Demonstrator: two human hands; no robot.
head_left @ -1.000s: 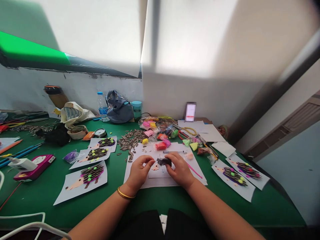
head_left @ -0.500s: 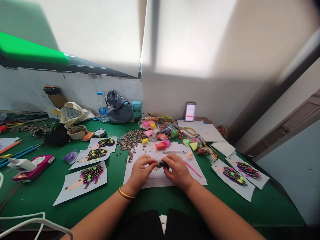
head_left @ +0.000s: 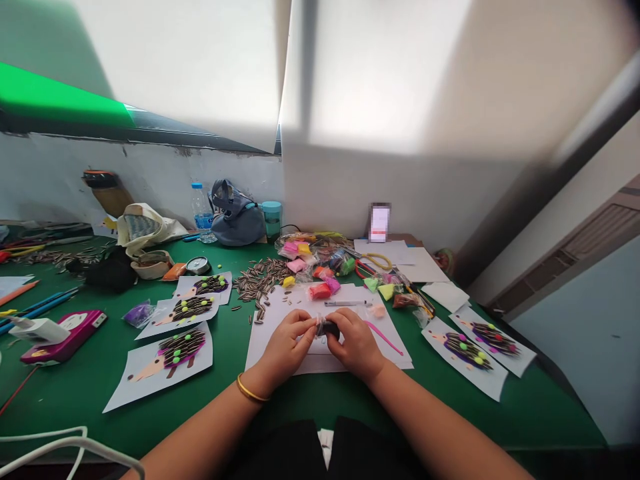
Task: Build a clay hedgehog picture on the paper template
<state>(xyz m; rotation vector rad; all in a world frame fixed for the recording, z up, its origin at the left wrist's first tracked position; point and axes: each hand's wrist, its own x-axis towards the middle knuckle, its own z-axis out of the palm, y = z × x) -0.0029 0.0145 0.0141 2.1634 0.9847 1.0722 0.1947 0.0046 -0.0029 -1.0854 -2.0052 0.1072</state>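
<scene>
Between my two hands is a small packet of black modelling clay (head_left: 331, 327) in clear plastic, held over a stack of white paper (head_left: 280, 353). My left hand (head_left: 289, 339) pinches the crinkled plastic end of the packet. Around the dark lump itself, the fingers of my right hand (head_left: 354, 343) are closed. A pen (head_left: 346, 304) lies on the paper just beyond my hands, and a pink plastic clay tool (head_left: 385, 339) rests to the right. Sunflower seeds (head_left: 263, 280) are heaped at the paper's upper left. A small peach clay piece (head_left: 379, 311) sits near the pen.
Colourful clay packets (head_left: 320, 291) and yellow-handled scissors (head_left: 376, 261) lie beyond the paper. Seed-covered hedgehog pictures (head_left: 145, 380) flank it on both sides. A magenta power strip (head_left: 75, 339), a blue bag (head_left: 237, 220), a water bottle (head_left: 203, 217) and a propped phone (head_left: 379, 223) stand farther out.
My fingers have shifted slightly on the packet, and more clear plastic shows between them. The view has moved a little; the things on the table lie as before.
</scene>
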